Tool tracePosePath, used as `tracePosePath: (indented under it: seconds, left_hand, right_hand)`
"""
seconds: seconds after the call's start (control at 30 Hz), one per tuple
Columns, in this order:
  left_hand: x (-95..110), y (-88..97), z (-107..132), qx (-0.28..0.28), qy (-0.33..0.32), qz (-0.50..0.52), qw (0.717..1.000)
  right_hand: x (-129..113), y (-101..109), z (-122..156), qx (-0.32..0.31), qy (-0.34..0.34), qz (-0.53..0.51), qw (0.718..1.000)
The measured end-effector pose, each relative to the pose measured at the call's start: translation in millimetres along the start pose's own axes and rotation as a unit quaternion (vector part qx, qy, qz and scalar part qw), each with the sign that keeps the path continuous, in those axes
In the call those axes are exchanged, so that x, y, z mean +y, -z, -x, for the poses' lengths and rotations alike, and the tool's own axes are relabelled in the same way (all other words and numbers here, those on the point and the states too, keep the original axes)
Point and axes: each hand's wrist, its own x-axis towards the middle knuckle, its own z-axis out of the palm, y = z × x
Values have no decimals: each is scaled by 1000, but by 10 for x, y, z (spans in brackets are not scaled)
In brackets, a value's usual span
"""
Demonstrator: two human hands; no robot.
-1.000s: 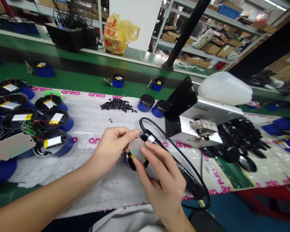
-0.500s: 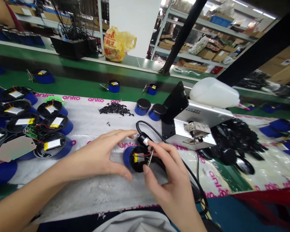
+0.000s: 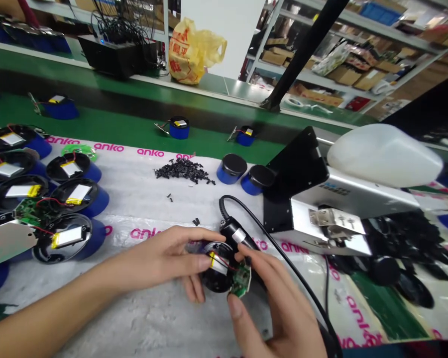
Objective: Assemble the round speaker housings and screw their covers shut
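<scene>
My left hand [image 3: 171, 261] grips a round blue and black housing [image 3: 214, 276] that holds a yellow-ended battery with red wires. My right hand [image 3: 271, 303] pinches a small green circuit board [image 3: 241, 282] at the housing's right rim, wired to the battery. A black electric screwdriver [image 3: 239, 236] with a silver collar and black cable lies on the table just behind both hands, partly under my right hand.
Several open blue housings with batteries [image 3: 69, 238] crowd the left of the white foam sheet. A pile of small black parts [image 3: 181, 171] and two capped blue housings [image 3: 231, 168] lie behind. A metal screw feeder [image 3: 332, 209] with a white jug [image 3: 384, 156] stands at right, black parts beside it.
My left hand went from spread beside the housing to gripping it. The grey round piece I held a second ago is gone, and my right hand now holds the green board at the rim.
</scene>
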Motion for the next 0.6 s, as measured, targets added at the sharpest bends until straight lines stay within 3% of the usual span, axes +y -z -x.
tracePosePath:
  seconds: [0.17, 0.3, 0.4, 0.6]
  left_hand:
    - [-80, -100, -99, 78, 29, 13, 996]
    - [-125, -192, -135, 120, 27, 3, 992]
    - [-119, -245, -147, 147, 18, -32, 988]
    - [-96, -293, -159, 183, -44, -150, 971]
  right_hand:
    - [7, 13, 43, 1, -5, 49, 999]
    - [112, 107, -22, -68, 82, 73, 992]
    - [127, 149, -88, -100, 105, 71, 987]
    - [16, 87, -129, -20, 95, 98, 990]
